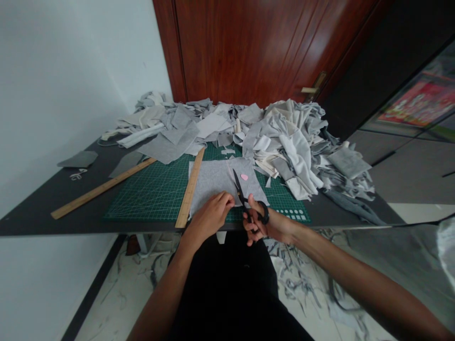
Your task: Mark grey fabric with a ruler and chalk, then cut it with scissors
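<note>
Black-handled scissors [240, 190] are in my right hand [256, 221], thumb and fingers through the loops, with the blades pointing away over a grey fabric piece [209, 182]. My left hand [219, 208] rests at the near edge of this fabric, fingers curled together; whether they pinch the cloth is hidden. A small pink piece [244, 177], perhaps tailor's chalk, lies on the fabric right of the blades. Along the fabric's left side lies a wooden ruler [192, 189]. Beneath is a green cutting mat [149, 194].
A second wooden ruler [103, 188] lies slanted on the left of the dark table [28, 208]. Grey and white fabric scraps [174, 132] are heaped along the back, with a taller pile [295, 142] at right. Offcuts litter the floor [302, 284]. A door [241, 47] stands behind.
</note>
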`<action>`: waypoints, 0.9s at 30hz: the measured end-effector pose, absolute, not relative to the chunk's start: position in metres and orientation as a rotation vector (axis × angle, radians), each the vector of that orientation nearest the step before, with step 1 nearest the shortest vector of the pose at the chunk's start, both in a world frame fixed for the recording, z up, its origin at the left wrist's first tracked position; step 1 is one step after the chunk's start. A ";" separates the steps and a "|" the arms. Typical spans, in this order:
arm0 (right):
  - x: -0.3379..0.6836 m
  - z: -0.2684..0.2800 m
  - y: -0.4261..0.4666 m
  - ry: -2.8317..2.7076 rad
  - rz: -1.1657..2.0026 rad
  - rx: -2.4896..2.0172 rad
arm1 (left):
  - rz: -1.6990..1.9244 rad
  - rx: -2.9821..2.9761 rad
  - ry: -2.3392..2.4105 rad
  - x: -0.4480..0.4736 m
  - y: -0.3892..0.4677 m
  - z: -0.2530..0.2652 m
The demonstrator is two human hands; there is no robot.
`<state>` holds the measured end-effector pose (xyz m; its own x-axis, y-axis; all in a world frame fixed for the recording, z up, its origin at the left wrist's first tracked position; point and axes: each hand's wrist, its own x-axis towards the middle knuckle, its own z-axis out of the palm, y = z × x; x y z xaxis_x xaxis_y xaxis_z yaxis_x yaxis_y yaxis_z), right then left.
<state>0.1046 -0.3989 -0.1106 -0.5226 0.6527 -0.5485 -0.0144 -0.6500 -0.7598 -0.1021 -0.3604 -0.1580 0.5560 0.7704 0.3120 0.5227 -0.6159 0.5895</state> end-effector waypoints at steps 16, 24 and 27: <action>0.092 -0.102 -0.357 -1.041 2.148 -1.305 | 0.844 2.276 0.994 -0.105 -0.361 -0.159; 0.092 -0.106 -0.358 -1.094 2.051 -1.325 | 0.836 2.278 0.998 -0.104 -0.361 -0.160; 0.091 -0.106 -0.358 -1.084 2.028 -1.339 | 0.837 2.284 1.005 -0.104 -0.362 -0.159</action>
